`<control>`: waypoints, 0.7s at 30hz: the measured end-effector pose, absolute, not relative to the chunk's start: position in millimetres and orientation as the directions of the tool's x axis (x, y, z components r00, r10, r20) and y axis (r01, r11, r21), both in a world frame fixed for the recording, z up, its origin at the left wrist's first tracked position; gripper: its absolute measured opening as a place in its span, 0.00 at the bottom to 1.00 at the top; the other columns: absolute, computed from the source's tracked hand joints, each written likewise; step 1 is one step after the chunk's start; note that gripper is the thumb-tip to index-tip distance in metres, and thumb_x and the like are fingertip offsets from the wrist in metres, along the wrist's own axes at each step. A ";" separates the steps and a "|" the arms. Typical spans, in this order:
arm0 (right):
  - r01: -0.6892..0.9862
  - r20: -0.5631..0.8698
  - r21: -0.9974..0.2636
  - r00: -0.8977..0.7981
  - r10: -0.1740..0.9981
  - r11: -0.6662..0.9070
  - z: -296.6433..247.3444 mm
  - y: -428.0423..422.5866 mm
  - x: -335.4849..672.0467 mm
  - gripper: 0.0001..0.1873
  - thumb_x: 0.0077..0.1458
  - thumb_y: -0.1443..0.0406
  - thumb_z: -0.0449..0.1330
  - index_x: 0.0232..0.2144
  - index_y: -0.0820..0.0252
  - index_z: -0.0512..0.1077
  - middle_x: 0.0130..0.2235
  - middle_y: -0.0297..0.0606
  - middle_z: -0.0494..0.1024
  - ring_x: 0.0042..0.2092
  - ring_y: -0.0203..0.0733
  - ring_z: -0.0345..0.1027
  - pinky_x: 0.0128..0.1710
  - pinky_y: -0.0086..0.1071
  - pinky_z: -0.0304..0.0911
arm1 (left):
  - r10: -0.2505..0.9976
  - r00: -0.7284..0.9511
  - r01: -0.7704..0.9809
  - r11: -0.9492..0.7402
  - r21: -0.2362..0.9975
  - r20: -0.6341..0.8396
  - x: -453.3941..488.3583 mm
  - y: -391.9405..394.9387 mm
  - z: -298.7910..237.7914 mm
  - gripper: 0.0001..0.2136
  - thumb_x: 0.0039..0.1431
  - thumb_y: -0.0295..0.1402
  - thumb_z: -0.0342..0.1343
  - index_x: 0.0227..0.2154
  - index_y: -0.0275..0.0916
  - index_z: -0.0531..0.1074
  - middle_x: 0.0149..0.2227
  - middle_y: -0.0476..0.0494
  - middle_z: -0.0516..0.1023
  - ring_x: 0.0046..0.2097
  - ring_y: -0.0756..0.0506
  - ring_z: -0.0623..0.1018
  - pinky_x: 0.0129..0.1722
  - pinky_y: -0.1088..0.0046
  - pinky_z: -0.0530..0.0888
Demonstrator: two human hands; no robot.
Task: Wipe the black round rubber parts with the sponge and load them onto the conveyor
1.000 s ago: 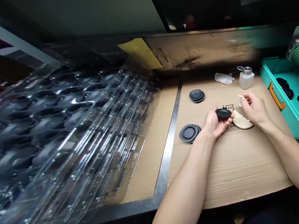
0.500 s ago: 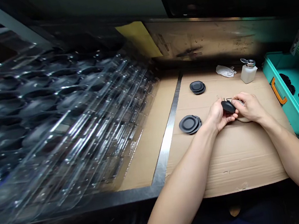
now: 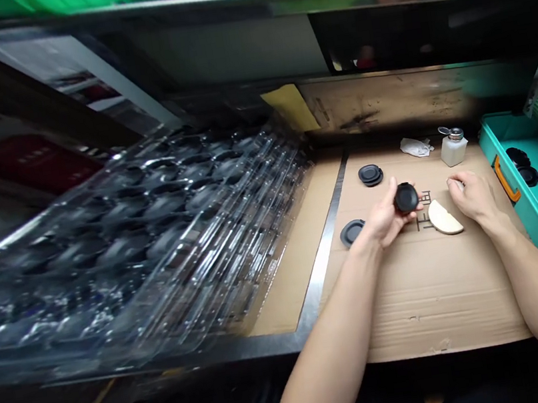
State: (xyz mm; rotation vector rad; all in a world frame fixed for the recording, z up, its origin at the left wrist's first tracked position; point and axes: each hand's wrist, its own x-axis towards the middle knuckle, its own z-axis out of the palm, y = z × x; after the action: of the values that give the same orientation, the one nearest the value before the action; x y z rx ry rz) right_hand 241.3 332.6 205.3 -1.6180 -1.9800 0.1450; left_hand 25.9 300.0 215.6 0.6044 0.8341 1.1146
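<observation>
My left hand [image 3: 387, 217] grips a small round black cap [image 3: 405, 197] and holds it up over the cardboard sheet [image 3: 428, 285]. My right hand [image 3: 473, 196] hovers a little to the right, fingers curled around something small and pale that I cannot make out. Between the two hands a beige half-round pad [image 3: 444, 218] lies on the cardboard. A stack of black caps [image 3: 352, 232] sits just left of my left wrist, and another stack of black caps [image 3: 371, 175] lies farther back.
Clear plastic trays [image 3: 143, 240] holding several black caps fill the left side. A white pump bottle [image 3: 453, 146] and a crumpled white cloth [image 3: 416, 146] stand at the back. A teal bin [image 3: 535, 189] with black caps inside sits at the right.
My hands were together on the black cap; they have parted. The left hand keeps the cap and turns it up, the right hand has drawn away to the right. The beige pad shows again.
</observation>
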 end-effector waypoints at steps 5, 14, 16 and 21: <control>0.953 0.405 -0.231 -0.087 0.910 0.194 198.9 328.5 238.2 0.18 0.62 0.60 0.55 0.52 0.57 0.73 0.53 0.50 0.74 0.53 0.58 0.63 0.50 0.46 0.58 | 0.962 -0.122 -0.258 0.207 0.944 -0.245 -27.7 341.0 229.7 0.14 0.66 0.40 0.54 0.41 0.32 0.76 0.28 0.41 0.78 0.20 0.50 0.76 0.15 0.79 0.65; 0.900 0.128 -0.269 -0.320 0.939 0.343 194.5 306.7 209.4 0.17 0.65 0.54 0.54 0.42 0.57 0.76 0.43 0.47 0.77 0.43 0.49 0.72 0.37 0.35 0.60 | 0.995 -0.016 -0.549 0.075 0.832 -0.101 -24.7 331.7 274.5 0.22 0.68 0.48 0.49 0.23 0.41 0.54 0.15 0.59 0.53 0.12 0.58 0.48 0.12 0.79 0.48; 0.899 0.124 -0.265 -0.327 0.937 0.349 191.0 306.7 209.8 0.16 0.65 0.54 0.54 0.42 0.58 0.76 0.44 0.47 0.77 0.44 0.50 0.72 0.37 0.35 0.60 | 0.995 -0.104 -0.633 -0.055 0.772 -0.014 -0.5 296.6 269.4 0.21 0.69 0.43 0.49 0.23 0.41 0.50 0.15 0.60 0.47 0.12 0.58 0.41 0.12 0.78 0.44; 0.904 0.132 -0.260 -0.316 0.940 0.340 191.6 310.8 212.0 0.18 0.65 0.53 0.53 0.45 0.56 0.76 0.47 0.46 0.77 0.46 0.50 0.71 0.39 0.35 0.61 | 0.992 -0.037 -0.761 0.052 0.647 -0.123 57.8 245.1 237.0 0.15 0.70 0.37 0.45 0.26 0.41 0.53 0.19 0.59 0.48 0.15 0.59 0.35 0.12 0.78 0.40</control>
State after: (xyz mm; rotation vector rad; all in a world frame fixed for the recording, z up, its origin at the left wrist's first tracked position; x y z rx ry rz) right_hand 212.0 310.8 191.6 -1.6565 -2.3476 0.2005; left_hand 57.8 245.1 237.0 0.4495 0.6553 1.4883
